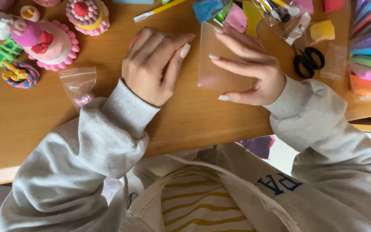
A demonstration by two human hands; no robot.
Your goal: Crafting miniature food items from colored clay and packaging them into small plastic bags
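the wooden table (31,124) fills the view, crowded along its far edge. at far right lies a clear pack of coloured clay sticks (368,51). at upper left stand a pink clay cake (48,43) and a yellow-and-pink one (86,15). the right hand (247,68) holds a clear plastic sheet (217,64) tilted up off the table near its middle, thumb below and fingers spread on its face. the left hand (151,64) rests curled on the wood just beside the sheet; what it covers i cannot tell. black scissors (308,60) lie right of the sheet. a small empty bag (78,83) sits by the left sleeve.
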